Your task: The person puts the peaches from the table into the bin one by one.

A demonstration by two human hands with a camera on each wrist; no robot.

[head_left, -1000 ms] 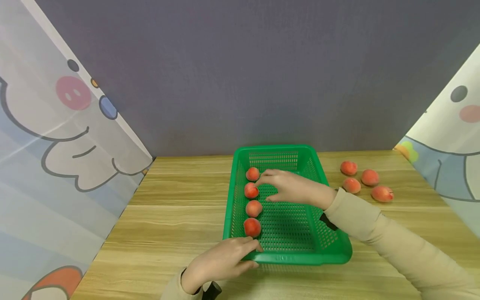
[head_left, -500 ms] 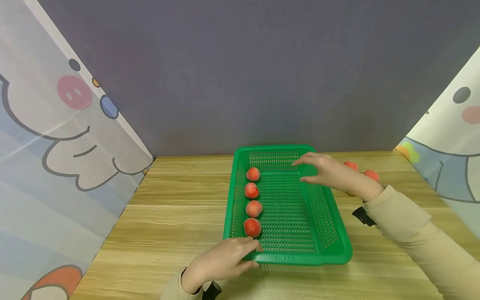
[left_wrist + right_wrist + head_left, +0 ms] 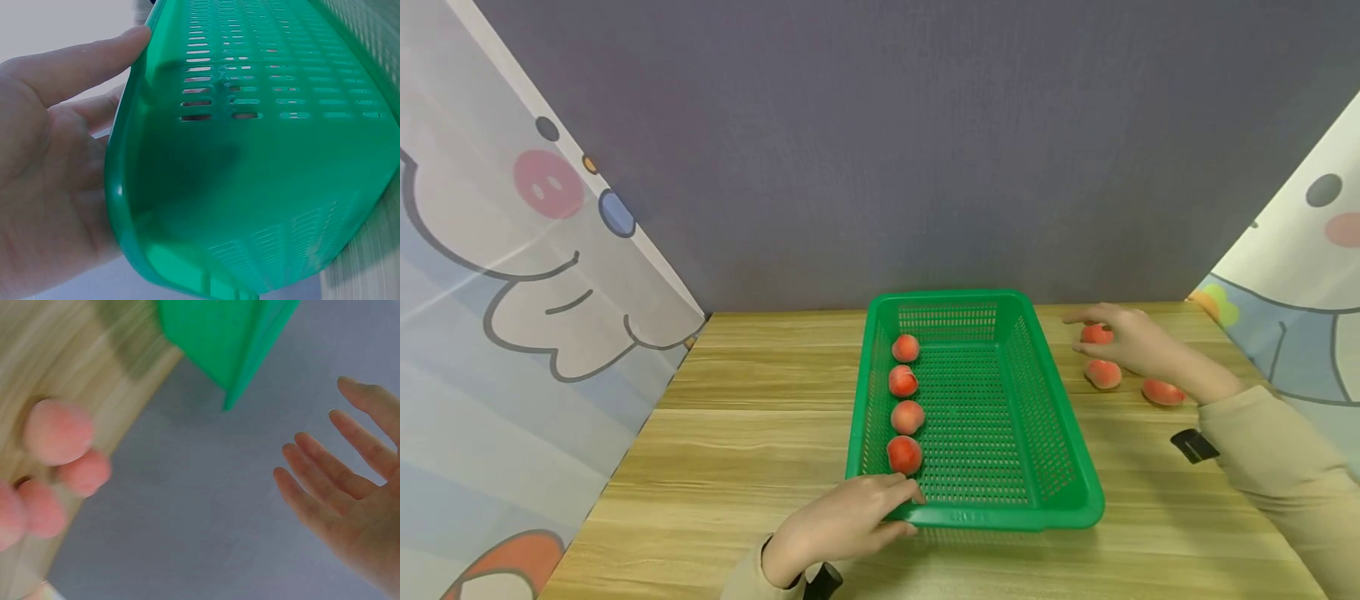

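My left hand [image 3: 850,518] grips the near left corner of a green plastic basket [image 3: 985,518], thumb and fingers on either side of the rim. The left wrist view shows the same hand [image 3: 59,144] at the basket wall [image 3: 187,169]. Along the basket's left side stand several peaches in a row, the nearest peach [image 3: 905,455] close to my left fingertips. My right hand [image 3: 1138,342], fingers spread and holding nothing, hovers over loose peaches [image 3: 1103,374] right of the basket, partly hiding them. In the right wrist view, the peaches [image 3: 59,431] lie apart from the open hand [image 3: 350,500].
The wooden table [image 3: 752,400] runs back to a grey panel [image 3: 880,150]. Cartoon-printed sheets [image 3: 490,333] stand at the left and right sides. The basket's raised right wall [image 3: 1052,392] lies between its inside and the loose peaches.
My right hand has moved right, from over the row of peaches inside the basket, across its right rim, to the loose peaches on the table. The left hand has stayed at the rim.
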